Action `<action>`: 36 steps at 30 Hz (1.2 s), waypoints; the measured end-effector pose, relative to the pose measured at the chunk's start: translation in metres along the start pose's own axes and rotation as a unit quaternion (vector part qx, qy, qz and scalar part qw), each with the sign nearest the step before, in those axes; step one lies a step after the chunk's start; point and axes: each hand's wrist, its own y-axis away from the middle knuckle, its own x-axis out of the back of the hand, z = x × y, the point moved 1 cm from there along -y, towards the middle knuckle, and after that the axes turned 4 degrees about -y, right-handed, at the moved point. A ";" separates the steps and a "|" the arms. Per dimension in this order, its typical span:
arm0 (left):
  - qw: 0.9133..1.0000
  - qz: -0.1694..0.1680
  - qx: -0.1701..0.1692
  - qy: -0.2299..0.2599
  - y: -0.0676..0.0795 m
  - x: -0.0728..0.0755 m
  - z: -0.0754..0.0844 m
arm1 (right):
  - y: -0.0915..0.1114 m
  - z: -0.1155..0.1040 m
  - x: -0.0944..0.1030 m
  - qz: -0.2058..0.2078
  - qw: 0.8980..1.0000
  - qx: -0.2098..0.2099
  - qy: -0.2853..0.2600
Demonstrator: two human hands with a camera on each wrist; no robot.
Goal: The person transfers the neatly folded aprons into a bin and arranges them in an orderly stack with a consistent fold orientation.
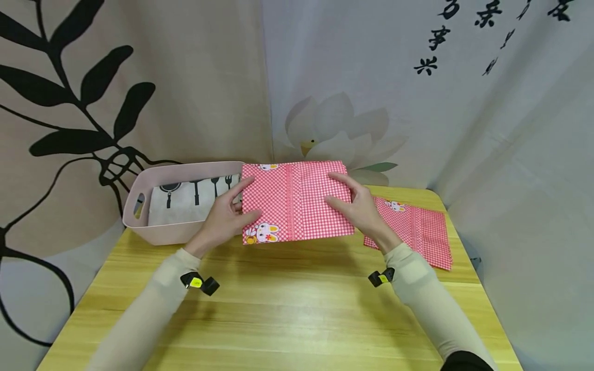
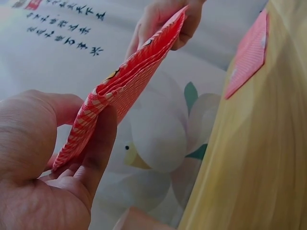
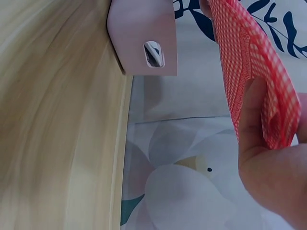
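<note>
A folded red-and-white checked cloth [image 1: 297, 202] with printed rabbits is held up above the table, in front of the curtain. My left hand [image 1: 226, 215] pinches its left edge, thumb on the near face. At the right edge, my right hand [image 1: 361, 207] grips it the same way. The left wrist view shows several layers in the folded cloth [image 2: 129, 81], between thumb and fingers. In the right wrist view the thumb of my right hand [image 3: 273, 167] presses on the cloth's face. The fingers behind the cloth are mostly hidden.
A pink plastic basket [image 1: 160, 234] stands at the table's back left, holding a white cloth [image 1: 185, 203] printed with utensils. Another folded red checked cloth [image 1: 424, 232] lies on the wooden table [image 1: 297, 309] at the right, partly behind my right arm. Curtains [image 1: 209, 77] hang behind.
</note>
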 end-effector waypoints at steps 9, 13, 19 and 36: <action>0.999 0.032 0.002 -0.015 0.005 0.021 0.000 | -0.015 -0.005 -0.022 -0.016 0.999 0.024 -0.043; 0.999 0.043 0.004 -0.022 0.011 0.031 0.002 | -0.022 -0.009 -0.033 -0.021 0.997 0.030 -0.064; 0.997 0.066 0.014 -0.027 0.018 0.045 0.001 | -0.031 -0.011 -0.051 -0.026 0.996 0.035 -0.083; 0.990 0.104 0.055 -0.073 0.041 0.084 -0.004 | -0.058 -0.010 -0.097 -0.033 0.993 0.075 -0.082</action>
